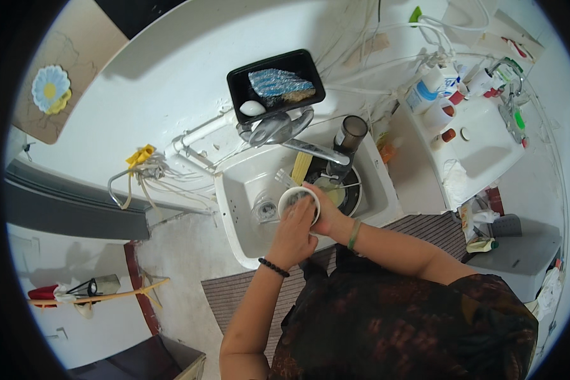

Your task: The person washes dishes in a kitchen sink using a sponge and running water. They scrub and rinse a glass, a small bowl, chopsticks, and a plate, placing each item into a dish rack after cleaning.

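My right hand (327, 213), at the end of the arm with a green bangle, grips a white cup (283, 202) from its right side. The fingers of my left hand (292, 232), above a black bead bracelet, reach into the cup's mouth. Something greyish shows inside by the fingertips; I cannot tell whether the left hand holds it. Both hands are over a white sink (232, 213). A clear glass vessel (265, 205) lies in the basin to the left. A dark pan (356, 192) with pale liquid and a yellow ridged object (302, 166) are behind the hands.
A chrome faucet (316, 152) reaches over the basin beside a dark cylindrical container (351, 133). Above it a black tray (275, 107) holds a blue-silver scouring pad (280, 83) and a white oval object (252, 108). Several bottles (422, 95) crowd a second washbasin (489, 128) at right.
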The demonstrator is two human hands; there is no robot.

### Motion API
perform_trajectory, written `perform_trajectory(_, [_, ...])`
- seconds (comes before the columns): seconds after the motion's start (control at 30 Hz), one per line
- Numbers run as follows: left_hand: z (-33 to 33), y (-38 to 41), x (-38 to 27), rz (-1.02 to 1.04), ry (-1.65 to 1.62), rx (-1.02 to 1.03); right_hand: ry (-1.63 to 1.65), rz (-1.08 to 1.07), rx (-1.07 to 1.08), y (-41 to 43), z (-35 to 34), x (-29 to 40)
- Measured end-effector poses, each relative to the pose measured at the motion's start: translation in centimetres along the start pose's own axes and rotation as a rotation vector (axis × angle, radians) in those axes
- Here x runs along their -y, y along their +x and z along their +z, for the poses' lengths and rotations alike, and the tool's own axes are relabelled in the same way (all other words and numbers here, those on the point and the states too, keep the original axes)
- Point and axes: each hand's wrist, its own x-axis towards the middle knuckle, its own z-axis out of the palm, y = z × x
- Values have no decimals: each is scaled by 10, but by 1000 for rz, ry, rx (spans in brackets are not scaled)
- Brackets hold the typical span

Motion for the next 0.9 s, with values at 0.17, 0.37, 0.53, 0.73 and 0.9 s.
perform_trajectory(0.17, [7,-4,11,-149,299,91,-64,6,-95,7,-5,3])
perform_trajectory(0.37, [9,-32,32,-456,-267,-58,-259,107,-108,19,-20,-21])
perform_trajectory(0.53, [-2,-83,62,-671,-419,-439,-211,325,-174,61,-69,-7])
perform_trajectory(0.73, [-8,-146,72,-1003,-631,-632,-786,211,-447,119,-121,-24])
perform_trajectory(0.9, [-7,-186,71,-1076,-632,-724,-1199,322,-535,179,-151,-72])
